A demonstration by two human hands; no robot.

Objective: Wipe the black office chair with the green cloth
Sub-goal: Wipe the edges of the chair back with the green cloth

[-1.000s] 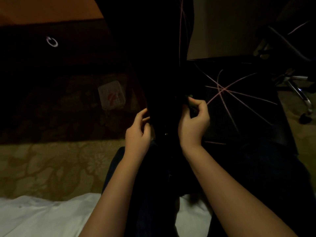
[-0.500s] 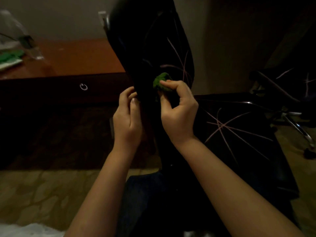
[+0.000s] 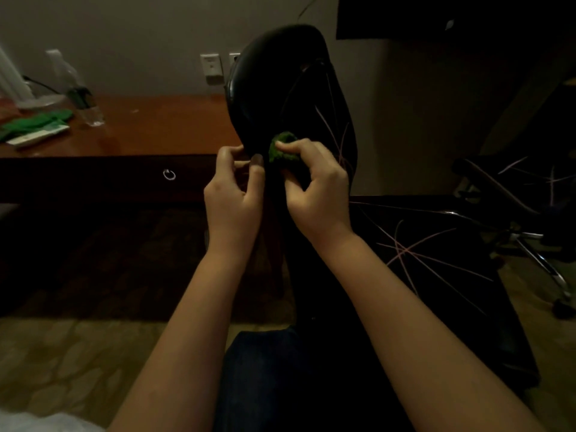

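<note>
While the left hand (image 3: 233, 198) grips the chair (image 3: 280, 88) edge, the right hand (image 3: 314, 198), pinching the cloth (image 3: 282, 149), has risen: wiping advances.

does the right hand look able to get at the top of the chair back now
Probably yes: the right hand pinches the green cloth against the chair back partway up, and nothing stands between it and the top edge above.

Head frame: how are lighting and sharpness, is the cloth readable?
Head view: dim and underexposed; the black office chair sinks into shadow, a faint sheen marking its upper edge. The green cloth in the right hand reads clearly, without motion blur; the left hand is sharp too.
</note>
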